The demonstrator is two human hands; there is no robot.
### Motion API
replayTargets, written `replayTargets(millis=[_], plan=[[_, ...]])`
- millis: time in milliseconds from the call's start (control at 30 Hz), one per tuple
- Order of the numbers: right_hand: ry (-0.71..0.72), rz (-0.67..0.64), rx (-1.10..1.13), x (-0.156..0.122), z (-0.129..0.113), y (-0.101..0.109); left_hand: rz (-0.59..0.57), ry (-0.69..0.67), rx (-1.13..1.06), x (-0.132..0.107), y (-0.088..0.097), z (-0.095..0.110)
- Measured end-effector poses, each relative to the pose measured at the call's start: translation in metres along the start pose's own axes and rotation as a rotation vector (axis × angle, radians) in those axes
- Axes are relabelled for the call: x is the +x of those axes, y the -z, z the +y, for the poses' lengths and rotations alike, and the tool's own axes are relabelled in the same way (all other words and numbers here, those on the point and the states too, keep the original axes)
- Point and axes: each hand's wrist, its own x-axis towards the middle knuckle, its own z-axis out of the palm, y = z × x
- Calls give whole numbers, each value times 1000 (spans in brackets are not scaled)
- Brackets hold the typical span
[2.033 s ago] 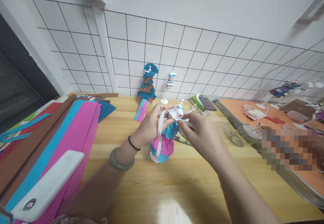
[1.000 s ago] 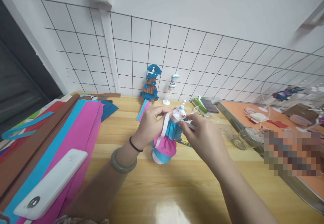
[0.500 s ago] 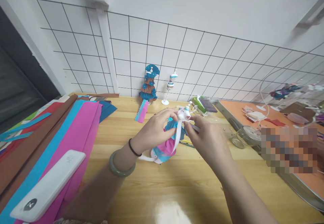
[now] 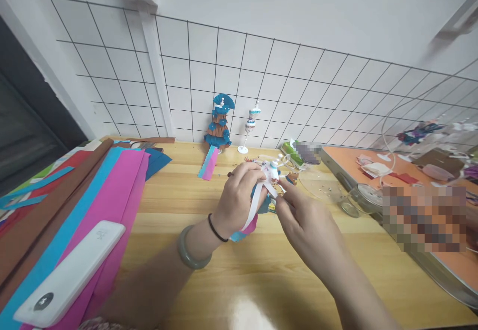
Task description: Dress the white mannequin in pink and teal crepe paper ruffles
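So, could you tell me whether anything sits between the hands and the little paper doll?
Nothing visible does: the left hand is wrapped around the paper doll, and the right hand pinches its white ribbon directly.

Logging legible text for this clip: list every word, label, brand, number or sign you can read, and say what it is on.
No text can be read.
White device on the coloured paper sheets: a faint mark and a dark round emblem, both too blurred to read.
Green box by the wire grid: top pixelated, unreadable.
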Motion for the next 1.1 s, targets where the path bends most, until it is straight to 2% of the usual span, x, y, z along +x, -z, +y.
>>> replayTargets(millis=[200,367,500,600,700,800,933,1100], plan=[[-15,-12,172,-11,7,-7,23,59,-119,-1,-2,3],[-33,41,236,-23,13,-19,71,60,-86,-2,-4,1],[15,166,227,-30,13,-32,46,-81,0,-2,-2,-1],[82,310,68,-32,11,-39,31,-214,76,-1,0,-2],[178,296,-69,-30,11,-43,10,-311,121,0,0,-5],[232,271,-105,-24,14,-45,-30,-379,148,0,-1,-8],[344,346,-34,-20,20,-46,-61,-447,194,2,3,-15],[450,363,176,-25,26,-47,-52,-467,226,9,14,-19]])
